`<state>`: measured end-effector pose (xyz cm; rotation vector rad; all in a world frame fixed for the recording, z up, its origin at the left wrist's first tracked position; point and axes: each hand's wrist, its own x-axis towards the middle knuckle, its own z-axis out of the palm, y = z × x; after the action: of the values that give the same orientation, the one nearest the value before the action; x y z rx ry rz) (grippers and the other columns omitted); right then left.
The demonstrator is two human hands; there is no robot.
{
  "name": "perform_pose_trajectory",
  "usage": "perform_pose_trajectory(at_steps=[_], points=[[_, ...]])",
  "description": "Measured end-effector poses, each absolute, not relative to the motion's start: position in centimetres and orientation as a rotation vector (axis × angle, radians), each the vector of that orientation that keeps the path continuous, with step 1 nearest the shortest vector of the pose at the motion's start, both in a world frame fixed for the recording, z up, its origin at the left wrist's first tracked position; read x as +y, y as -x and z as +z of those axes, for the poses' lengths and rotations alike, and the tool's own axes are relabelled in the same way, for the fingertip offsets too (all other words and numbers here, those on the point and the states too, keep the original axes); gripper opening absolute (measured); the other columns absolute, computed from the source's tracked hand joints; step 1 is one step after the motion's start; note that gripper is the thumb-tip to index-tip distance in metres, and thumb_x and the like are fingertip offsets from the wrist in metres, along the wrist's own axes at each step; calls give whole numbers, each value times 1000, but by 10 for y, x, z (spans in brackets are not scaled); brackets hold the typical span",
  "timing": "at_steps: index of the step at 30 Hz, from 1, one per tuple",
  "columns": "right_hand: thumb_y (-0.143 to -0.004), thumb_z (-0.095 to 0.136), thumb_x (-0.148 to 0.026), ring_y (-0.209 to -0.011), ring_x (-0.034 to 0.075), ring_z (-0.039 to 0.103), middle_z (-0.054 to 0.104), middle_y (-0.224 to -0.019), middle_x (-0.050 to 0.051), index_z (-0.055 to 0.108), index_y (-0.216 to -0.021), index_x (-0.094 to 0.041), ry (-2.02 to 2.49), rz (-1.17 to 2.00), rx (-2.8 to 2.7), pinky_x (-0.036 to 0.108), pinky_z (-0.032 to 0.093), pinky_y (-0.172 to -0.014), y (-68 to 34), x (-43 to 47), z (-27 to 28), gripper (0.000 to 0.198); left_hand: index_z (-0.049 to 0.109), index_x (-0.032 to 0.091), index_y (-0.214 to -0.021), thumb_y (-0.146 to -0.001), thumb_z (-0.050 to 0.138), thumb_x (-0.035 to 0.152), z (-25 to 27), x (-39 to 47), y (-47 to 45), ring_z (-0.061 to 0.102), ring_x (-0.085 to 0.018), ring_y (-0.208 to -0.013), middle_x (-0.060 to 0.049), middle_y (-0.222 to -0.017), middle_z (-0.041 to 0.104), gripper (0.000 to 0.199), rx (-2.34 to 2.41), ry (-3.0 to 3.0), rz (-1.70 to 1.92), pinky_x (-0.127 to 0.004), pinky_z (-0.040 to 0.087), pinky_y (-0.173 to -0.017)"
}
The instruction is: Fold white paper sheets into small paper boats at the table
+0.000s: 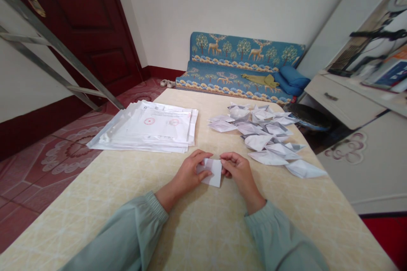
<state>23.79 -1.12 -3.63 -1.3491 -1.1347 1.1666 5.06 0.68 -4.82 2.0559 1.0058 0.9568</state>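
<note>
A small folded piece of white paper point(213, 174) is held just above the table between my two hands. My left hand point(190, 168) grips its left side, with the thumb on the near face. On the right, my right hand point(235, 166) pinches the paper's upper right edge between thumb and fingers. Beyond my right hand lie several folded paper boats point(269, 157), grouped in loose rows. A stack of printed paper sheets point(159, 125), with red round stamps on the top one, rests beyond my left hand.
The pale yellow patterned table point(104, 203) spans the foreground. Past its far edge stands a blue sofa point(219, 78) with a deer pattern. A metal ladder point(60, 57) leans at the left by a dark red door point(85, 17). To the right is a white cabinet point(349, 97).
</note>
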Motion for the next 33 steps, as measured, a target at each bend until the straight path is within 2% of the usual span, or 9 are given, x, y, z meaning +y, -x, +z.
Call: perform_pose_trajectory(at_steps=[8, 18, 23, 26, 28, 31, 33], points=[[-66, 66, -32, -46, 9, 56, 69, -74, 5, 63, -85, -14, 1294, 1195, -1112, 18, 39, -40, -241, -10, -40, 26, 60, 19, -113, -72, 69, 16, -47, 7, -50, 54, -15, -82, -4, -96, 55, 42, 1010, -2074, 931, -27, 46, -75], [-69, 64, -37, -33, 8, 44, 55, -43, -5, 62, -87, -14, 1358, 1215, -1116, 17, 29, -32, -242, -13, -33, 29, 59, 19, -115, -73, 68, 24, -46, 5, -50, 56, -17, -85, -6, -106, 60, 44, 1062, -2114, 836, -31, 46, -81], [-70, 64, -41, -31, 8, 46, 56, -43, -4, 62, -87, -14, 1387, 1339, -1153, 17, 30, -32, -239, -16, -27, 33, 59, 21, -117, -71, 70, 25, -48, 6, -50, 57, -18, -86, -6, -107, 60, 48, 1075, -2130, 835, -32, 46, -81], [-70, 63, -44, -33, 7, 49, 67, -61, 2, 64, -87, -13, 1310, 1450, -1223, 17, 33, -33, -235, -17, -26, 35, 58, 21, -119, -68, 72, 21, -49, 6, -50, 57, -18, -86, -5, -101, 61, 53, 1058, -2129, 852, -31, 46, -80], [-72, 61, -46, -35, 7, 51, 71, -74, 6, 65, -87, -13, 1272, 1484, -1242, 17, 35, -34, -234, -16, -25, 37, 61, 21, -114, -70, 70, 18, -48, 6, -49, 57, -17, -85, -5, -94, 61, 45, 1020, -2137, 878, -30, 47, -77], [-71, 63, -46, -41, 8, 55, 72, -77, 7, 65, -86, -13, 1273, 1439, -1228, 17, 38, -37, -236, -14, -27, 36, 69, 20, -97, -81, 59, 16, -43, 5, -46, 57, -15, -79, -5, -84, 60, 19, 958, -2193, 1055, -27, 47, -70], [-70, 64, -44, -45, 10, 58, 72, -78, 7, 65, -86, -14, 1290, 1387, -1249, 18, 40, -39, -238, -12, -30, 34, 69, 19, -89, -85, 52, 14, -37, 4, -41, 56, -14, -77, -5, -81, 59, 18, 927, -2269, 1250, -26, 46, -68]])
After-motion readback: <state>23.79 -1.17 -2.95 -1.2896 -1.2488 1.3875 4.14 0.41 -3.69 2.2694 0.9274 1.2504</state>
